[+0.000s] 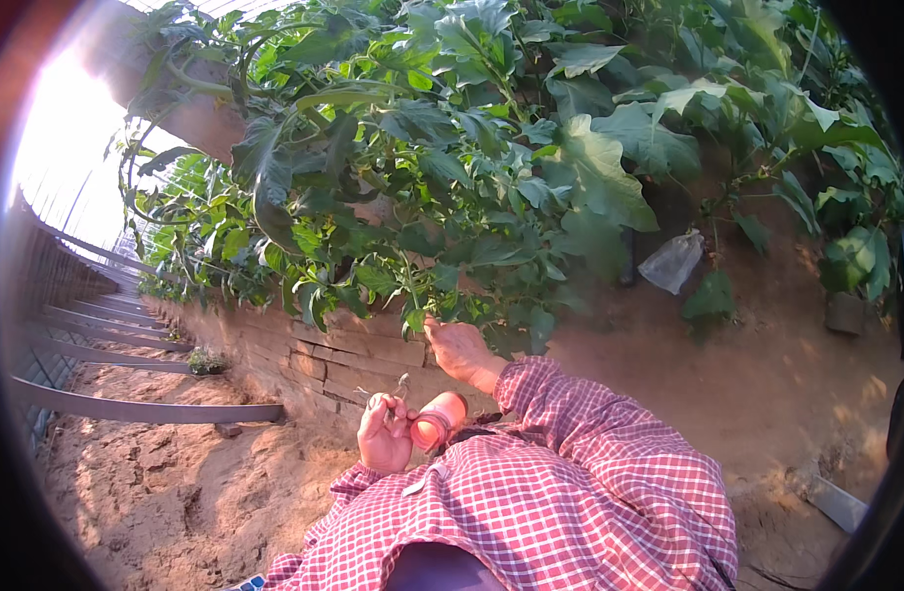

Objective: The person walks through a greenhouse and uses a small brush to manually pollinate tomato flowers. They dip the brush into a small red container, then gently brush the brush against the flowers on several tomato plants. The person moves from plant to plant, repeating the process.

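My right hand (463, 353) reaches up to the lower leaves of a tomato plant (415, 284), its fingertips against a green shoot; whether they pinch it is hard to tell. Lower and to the left, my left hand (387, 434) has its fingers curled around a small bit of dry, stringy plant matter or twine (401, 384). Right beside that hand, an orange-pink plastic container (441, 419) with a round rim hangs or rests at my waist, with cord around its neck. Both arms are in red and white checked sleeves.
A low brick edge (363, 354) runs under the plants. Curved grey bars (149, 411) cross the bare soil (156, 487) at left. Large-leaved plants (607, 170) overhang from above right, near a clear plastic bag (672, 261). A pale metal or plastic piece (837, 504) lies at lower right.
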Available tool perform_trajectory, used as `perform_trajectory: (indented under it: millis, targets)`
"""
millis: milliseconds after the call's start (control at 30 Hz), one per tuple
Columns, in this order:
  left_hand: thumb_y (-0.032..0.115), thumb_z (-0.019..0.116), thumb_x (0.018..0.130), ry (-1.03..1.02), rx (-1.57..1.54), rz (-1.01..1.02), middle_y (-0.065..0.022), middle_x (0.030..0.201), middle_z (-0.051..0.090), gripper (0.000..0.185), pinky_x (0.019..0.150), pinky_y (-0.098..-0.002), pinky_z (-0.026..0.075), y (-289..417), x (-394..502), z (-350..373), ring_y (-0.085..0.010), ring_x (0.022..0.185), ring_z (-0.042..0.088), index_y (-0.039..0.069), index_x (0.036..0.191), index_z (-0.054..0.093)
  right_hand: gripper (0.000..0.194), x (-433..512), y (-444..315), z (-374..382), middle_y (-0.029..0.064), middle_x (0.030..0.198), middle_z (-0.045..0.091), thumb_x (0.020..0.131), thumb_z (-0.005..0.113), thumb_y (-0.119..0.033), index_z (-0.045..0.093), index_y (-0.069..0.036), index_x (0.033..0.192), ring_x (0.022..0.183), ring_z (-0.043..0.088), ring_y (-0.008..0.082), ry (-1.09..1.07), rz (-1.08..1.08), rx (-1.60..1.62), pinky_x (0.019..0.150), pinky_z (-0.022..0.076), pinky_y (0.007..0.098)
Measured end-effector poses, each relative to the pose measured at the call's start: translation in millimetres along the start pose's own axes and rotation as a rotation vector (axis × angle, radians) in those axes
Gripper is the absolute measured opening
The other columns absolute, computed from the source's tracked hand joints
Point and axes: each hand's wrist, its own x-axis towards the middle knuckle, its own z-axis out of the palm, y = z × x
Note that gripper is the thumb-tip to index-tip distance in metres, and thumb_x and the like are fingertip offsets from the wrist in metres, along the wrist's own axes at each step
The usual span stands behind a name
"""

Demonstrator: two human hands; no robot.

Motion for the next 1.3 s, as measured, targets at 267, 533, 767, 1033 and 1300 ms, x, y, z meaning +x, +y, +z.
perform_trajectory:
  millis: [267,533,767,1033,1300]
  targets:
    - [0.017,0.050,0.094,0.012,0.008,-0.026,-0.0068,0.080,0.055,0.013,0.087,-0.0345,0.045,0.7,4.1,-1.1,-0.0125,0.054,0.043,0.005,0.092,0.055,0.040,8.4,-7.4,-17.1,0.0155,0.071,0.064,0.087,0.044,-0.009,0.045,0.005,0.125,0.065,0.063,0.0325,-0.130,0.077,-0.037,0.057,0.0488,0.0430]
    - [0.016,0.052,0.093,0.011,0.001,-0.031,-0.0068,0.078,0.055,0.012,0.087,-0.0350,0.044,4.7,11.1,-3.8,-0.0132,0.056,0.043,0.005,0.090,0.055,0.049,29.8,-24.0,-86.5,0.0153,0.077,0.065,0.088,0.058,-0.035,0.049,0.003,0.118,0.072,0.063,0.0340,-0.145,0.143,-0.093,0.063,0.0476,0.0452]
    - [0.016,0.050,0.093,0.005,0.006,-0.036,-0.0070,0.079,0.055,0.012,0.087,-0.0347,0.045,4.4,16.1,-6.8,-0.0135,0.056,0.044,0.005,0.091,0.056,0.034,96.2,-19.3,-166.6,0.0148,0.099,0.065,0.087,0.062,-0.031,0.062,-0.003,0.106,0.087,0.062,0.0326,0.606,-0.083,0.013,0.073,0.0504,0.0385]
    - [0.017,0.050,0.094,-0.010,0.018,-0.065,-0.0069,0.078,0.056,0.014,0.087,-0.0339,0.044,2.8,16.3,5.5,-0.0142,0.057,0.046,0.005,0.090,0.057,0.051,212.0,-5.1,-154.8,0.0192,0.090,0.064,0.079,0.067,-0.040,0.063,0.004,0.105,0.102,0.053,0.0361,0.590,0.193,0.048,0.085,0.0412,0.0435]
    - [0.017,0.049,0.094,-0.011,-0.004,-0.059,-0.0069,0.077,0.056,0.015,0.090,-0.0333,0.043,2.5,14.7,3.7,-0.0137,0.055,0.045,0.004,0.090,0.057,0.023,195.2,-0.9,-200.4,0.0128,0.070,0.064,0.087,0.057,-0.029,0.059,-0.006,0.091,0.074,0.062,0.0341,0.712,-0.073,-0.111,0.091,0.0347,0.0516]
